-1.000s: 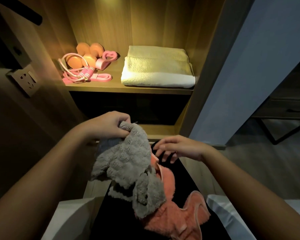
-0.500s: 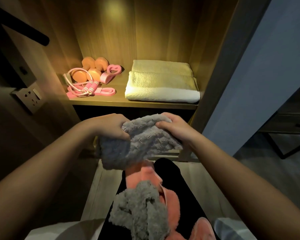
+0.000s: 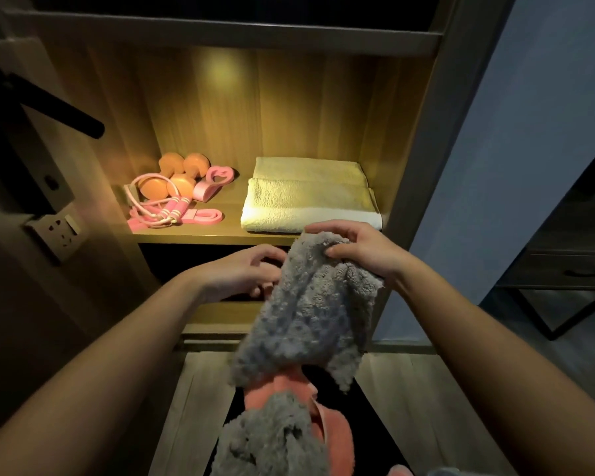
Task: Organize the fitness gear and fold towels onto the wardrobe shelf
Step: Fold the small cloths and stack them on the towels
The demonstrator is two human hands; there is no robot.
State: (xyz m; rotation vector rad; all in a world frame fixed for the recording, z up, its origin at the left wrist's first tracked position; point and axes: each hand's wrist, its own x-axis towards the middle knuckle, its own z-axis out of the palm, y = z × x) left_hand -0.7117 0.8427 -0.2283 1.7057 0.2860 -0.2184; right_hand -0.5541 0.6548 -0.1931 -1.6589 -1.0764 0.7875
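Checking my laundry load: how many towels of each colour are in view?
Cream folded terry towel, on the wardrobe shelf: 1
Grey fluffy towels: 2, one gripped by the right hand, one heaped below
Coral fluffy towel, under that heap: 1
Total: 4

Both bare forearms reach forward. The right grip (image 3: 354, 249) — raised, fingers curled — pinches the top of a fluffy grey towel (image 3: 310, 304); the left grip (image 3: 241, 273) sits lower beside it, fingers loosely bent.
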